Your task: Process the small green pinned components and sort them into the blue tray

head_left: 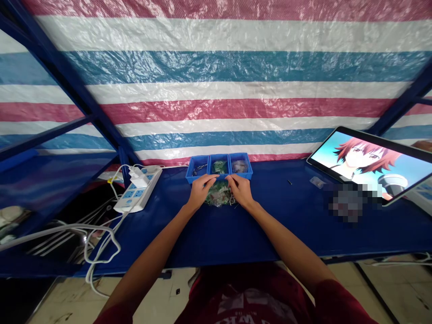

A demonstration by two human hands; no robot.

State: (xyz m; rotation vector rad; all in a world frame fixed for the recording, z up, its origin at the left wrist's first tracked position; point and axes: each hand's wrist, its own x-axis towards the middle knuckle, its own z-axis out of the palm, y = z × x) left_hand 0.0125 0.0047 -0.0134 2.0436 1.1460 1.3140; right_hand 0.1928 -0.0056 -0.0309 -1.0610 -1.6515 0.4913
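My left hand (200, 191) is closed, thumb and fingertips together near the front rim of a row of three blue bins (219, 177). Facing it a short gap away, my right hand (240, 191) is also pinched; whatever sits in either pinch is too small to make out. Below and between them, small clear bags with green contents (217, 194) lie heaped on the blue table. Several dark metal pins or screws (231, 199) rest by my right fingers. Similar metal pieces (200, 168) lie in the left bin, green bags (219, 167) in the middle, brownish clear bags (239, 166) in the right.
At left lies a white power strip (137, 191) with a plugged charger and loose cables (101, 258). A tablet-like screen (367, 164) leans at right, near a small clear bag (317, 182) and a blurred patch. A small dark pin (289, 182) lies on the blue table (216, 243).
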